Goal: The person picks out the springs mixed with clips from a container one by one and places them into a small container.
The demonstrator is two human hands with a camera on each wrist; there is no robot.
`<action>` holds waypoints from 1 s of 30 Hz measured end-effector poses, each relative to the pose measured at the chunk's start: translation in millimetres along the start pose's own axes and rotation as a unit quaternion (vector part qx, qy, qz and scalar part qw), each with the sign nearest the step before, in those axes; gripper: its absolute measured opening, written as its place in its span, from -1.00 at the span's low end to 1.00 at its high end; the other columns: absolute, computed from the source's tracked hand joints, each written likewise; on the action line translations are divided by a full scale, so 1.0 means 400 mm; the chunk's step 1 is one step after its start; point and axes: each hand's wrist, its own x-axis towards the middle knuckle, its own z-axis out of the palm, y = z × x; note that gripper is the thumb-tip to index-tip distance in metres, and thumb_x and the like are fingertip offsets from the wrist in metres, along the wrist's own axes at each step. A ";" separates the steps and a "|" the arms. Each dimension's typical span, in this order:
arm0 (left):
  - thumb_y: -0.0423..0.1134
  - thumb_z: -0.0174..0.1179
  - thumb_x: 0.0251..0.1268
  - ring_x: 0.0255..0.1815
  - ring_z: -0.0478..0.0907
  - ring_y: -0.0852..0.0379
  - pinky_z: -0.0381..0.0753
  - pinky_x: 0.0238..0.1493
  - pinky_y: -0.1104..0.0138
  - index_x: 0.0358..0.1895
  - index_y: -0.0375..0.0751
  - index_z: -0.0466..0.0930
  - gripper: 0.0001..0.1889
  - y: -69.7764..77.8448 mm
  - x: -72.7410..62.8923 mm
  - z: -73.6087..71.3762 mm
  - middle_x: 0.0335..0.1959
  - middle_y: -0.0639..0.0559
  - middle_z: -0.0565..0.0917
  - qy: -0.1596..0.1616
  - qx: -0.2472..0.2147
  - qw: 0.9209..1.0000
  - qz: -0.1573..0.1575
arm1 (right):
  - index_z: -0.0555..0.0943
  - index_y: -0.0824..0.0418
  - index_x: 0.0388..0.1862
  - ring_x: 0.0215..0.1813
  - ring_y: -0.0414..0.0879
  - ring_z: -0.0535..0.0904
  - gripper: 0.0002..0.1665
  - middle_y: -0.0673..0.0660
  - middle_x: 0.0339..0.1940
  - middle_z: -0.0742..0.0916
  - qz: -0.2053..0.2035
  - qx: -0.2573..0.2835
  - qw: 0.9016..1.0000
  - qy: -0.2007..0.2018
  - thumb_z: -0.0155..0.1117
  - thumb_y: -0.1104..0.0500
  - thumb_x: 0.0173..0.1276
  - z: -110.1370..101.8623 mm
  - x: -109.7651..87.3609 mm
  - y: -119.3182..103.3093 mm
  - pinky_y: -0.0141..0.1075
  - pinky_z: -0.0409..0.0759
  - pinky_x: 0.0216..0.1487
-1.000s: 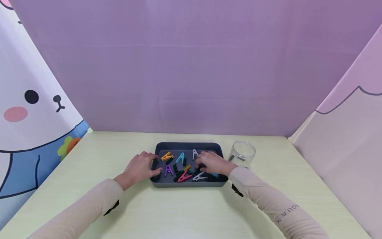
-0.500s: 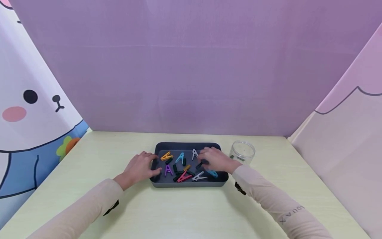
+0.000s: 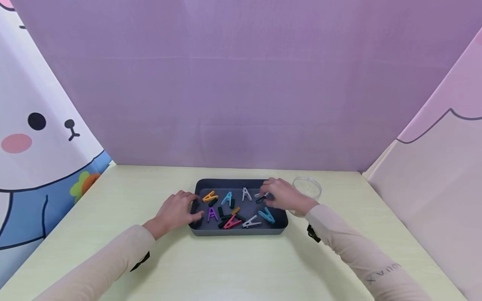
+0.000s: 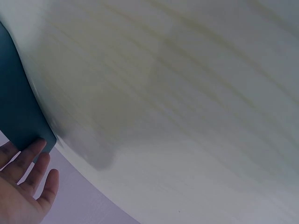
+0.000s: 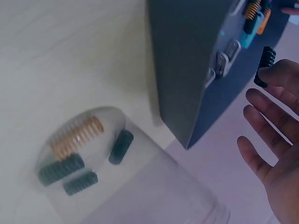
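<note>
A dark grey tray lies on the table, holding several A-shaped plastic clips and small coil springs. Among the clips are a yellow clip, a purple clip and a red clip. My left hand rests at the tray's left side, its relaxed fingers touching the wall in the left wrist view. Over the tray's right end, my right hand pinches a dark green spring between thumb and finger. A clear jar stands right of the tray, partly behind the right hand.
Inside the jar lie several springs, one an orange spring. A blue clip sits near the tray's right wall. The pale table meets a purple backdrop behind the tray, with printed cloth on both sides.
My right hand has moved right and back from the tray's middle, carrying the dark green spring, uncovering the blue clip at the right. My left hand has stayed at the tray's left side.
</note>
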 end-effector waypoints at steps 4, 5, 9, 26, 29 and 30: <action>0.18 0.24 -0.06 -0.13 0.53 -0.04 0.55 -0.15 0.09 -0.06 -0.19 0.59 -0.42 0.000 0.001 0.001 -0.13 -0.11 0.65 0.007 -0.002 1.000 0.004 | 0.64 0.17 -0.25 -0.18 -0.10 0.52 -0.82 0.01 -0.25 0.67 0.018 0.006 1.000 0.014 0.29 0.22 0.12 -0.022 -0.017 0.014 -0.18 0.51 -0.14; 0.18 0.24 -0.06 -0.13 0.53 -0.04 0.55 -0.15 0.09 -0.06 -0.19 0.59 -0.42 0.000 0.001 0.001 -0.14 -0.11 0.66 0.008 -0.002 1.000 0.005 | 0.64 0.17 -0.25 -0.18 -0.10 0.53 -0.82 0.01 -0.25 0.67 0.022 0.007 1.000 0.018 0.29 0.22 0.12 -0.028 -0.021 0.017 -0.17 0.52 -0.13; 0.18 0.24 -0.06 -0.13 0.53 -0.04 0.55 -0.16 0.10 -0.06 -0.19 0.59 -0.42 0.000 0.001 0.001 -0.14 -0.11 0.66 0.010 -0.002 1.000 0.005 | 0.64 0.17 -0.27 -0.16 -0.08 0.53 -0.83 0.01 -0.24 0.67 0.040 0.014 0.999 0.031 0.28 0.23 0.11 -0.047 -0.038 0.029 -0.16 0.51 -0.09; 0.19 0.23 -0.06 -0.14 0.53 -0.04 0.56 -0.16 0.11 -0.07 -0.20 0.60 -0.42 0.002 0.002 0.000 -0.15 -0.11 0.66 0.001 0.004 1.000 0.002 | 0.63 0.20 -0.31 -0.17 -0.04 0.57 -0.85 0.04 -0.29 0.68 0.079 0.024 0.992 0.097 0.30 0.26 0.08 -0.092 -0.109 0.106 -0.13 0.53 -0.15; 0.20 0.23 -0.05 -0.14 0.53 -0.04 0.55 -0.16 0.11 -0.07 -0.20 0.60 -0.42 0.002 0.003 -0.001 -0.14 -0.12 0.66 0.000 0.006 1.000 0.002 | 0.62 0.21 -0.31 -0.17 -0.01 0.57 -0.85 0.06 -0.30 0.68 0.085 0.027 0.991 0.102 0.29 0.28 0.09 -0.093 -0.121 0.126 -0.10 0.53 -0.14; 0.20 0.23 -0.05 -0.14 0.53 -0.04 0.55 -0.16 0.10 -0.06 -0.20 0.60 -0.42 0.002 0.003 -0.001 -0.14 -0.12 0.66 -0.001 0.006 1.000 0.002 | 0.62 0.22 -0.32 -0.17 0.00 0.57 -0.86 0.07 -0.30 0.68 0.088 0.028 0.990 0.104 0.29 0.29 0.08 -0.093 -0.125 0.133 -0.10 0.52 -0.13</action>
